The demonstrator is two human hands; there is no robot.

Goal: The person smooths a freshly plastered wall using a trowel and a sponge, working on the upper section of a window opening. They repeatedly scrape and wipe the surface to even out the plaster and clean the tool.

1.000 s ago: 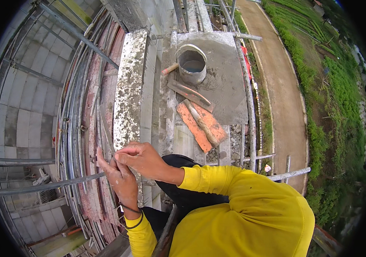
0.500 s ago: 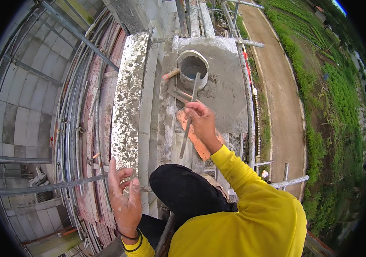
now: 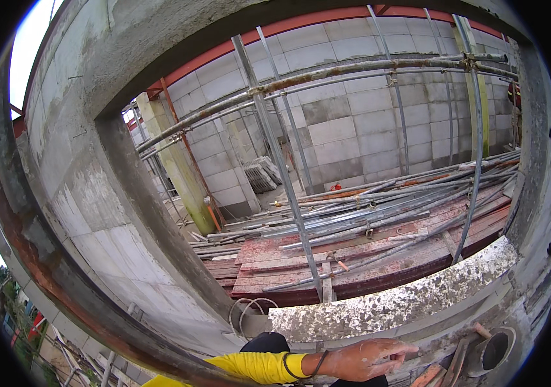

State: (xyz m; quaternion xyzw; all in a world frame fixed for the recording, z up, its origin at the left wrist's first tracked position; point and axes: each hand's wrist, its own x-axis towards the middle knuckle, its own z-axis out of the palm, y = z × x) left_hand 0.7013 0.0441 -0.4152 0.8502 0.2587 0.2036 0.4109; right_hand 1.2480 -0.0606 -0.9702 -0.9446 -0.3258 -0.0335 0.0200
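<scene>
My left hand, with dark bands round its wrist, reaches in from the lower edge, below a window sill with a mottled white and grey surface. Its fingers point right, partly stretched out, and nothing shows in them. To the right of the fingertips stands a round grey bucket, spattered with mortar. A short wooden handle sticks out beside its rim. Between hand and bucket lie an orange flat piece and a narrow dark board. My right hand is out of view.
A concrete window frame surrounds the opening. Scaffold poles cross it. Inside, loose metal pipes lie over red-stained boards, before a grey block wall. A rusty beam curves past on the left.
The view has swung left and up to the window opening. My right hand, with the thin metal strip it held, has left the picture. My left hand now stretches to the right, near the bucket.
</scene>
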